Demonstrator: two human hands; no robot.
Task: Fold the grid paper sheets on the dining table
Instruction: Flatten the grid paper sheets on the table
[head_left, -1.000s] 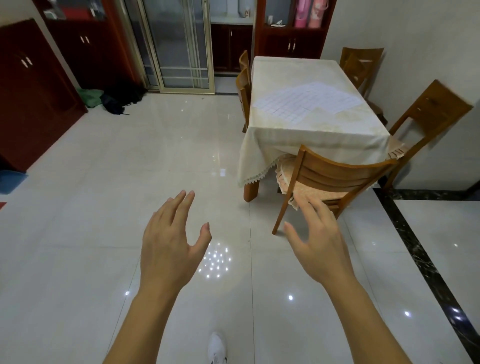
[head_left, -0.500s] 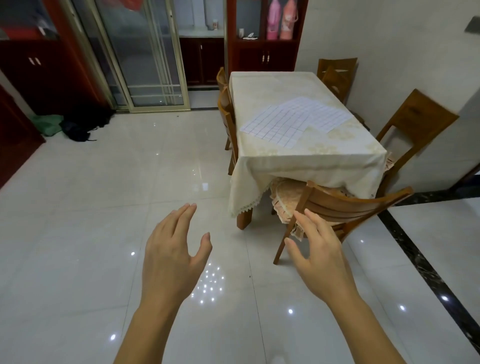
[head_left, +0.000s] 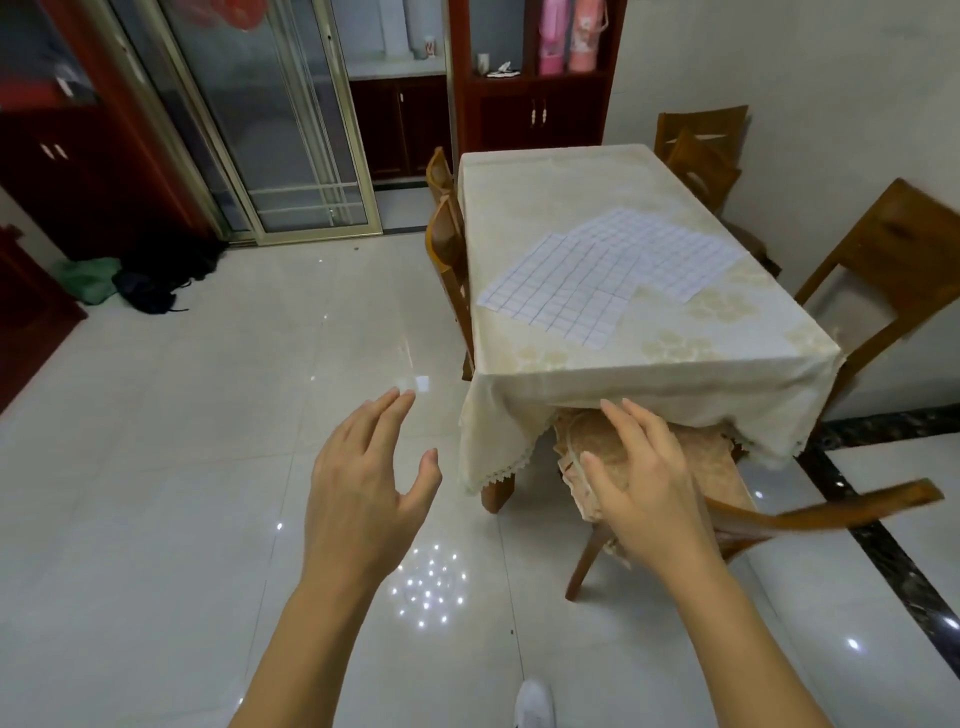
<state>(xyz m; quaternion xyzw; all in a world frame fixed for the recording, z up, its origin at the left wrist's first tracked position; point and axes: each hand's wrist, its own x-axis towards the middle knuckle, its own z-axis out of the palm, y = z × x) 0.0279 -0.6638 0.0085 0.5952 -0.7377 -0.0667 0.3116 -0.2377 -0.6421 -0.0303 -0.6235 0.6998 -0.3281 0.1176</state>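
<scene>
Overlapping, grid paper sheets (head_left: 602, 275) cover dining table (head_left: 649, 358).

Bare forearms, sleeveless; one white shoe (head_left: 535, 704).

White grid paper sheets (head_left: 608, 275) with blue lines; cream tablecloth (head_left: 649, 358), faint floral print, perhaps gold; brown wooden chairs (head_left: 883, 249); glossy white floor (head_left: 182, 441); dark red cabinets (head_left: 530, 104).

wooden chair (head_left: 753, 514) — tucked at near table end | dark bags (head_left: 156, 280) — floor by sliding door (head_left: 291, 130)
</scene>
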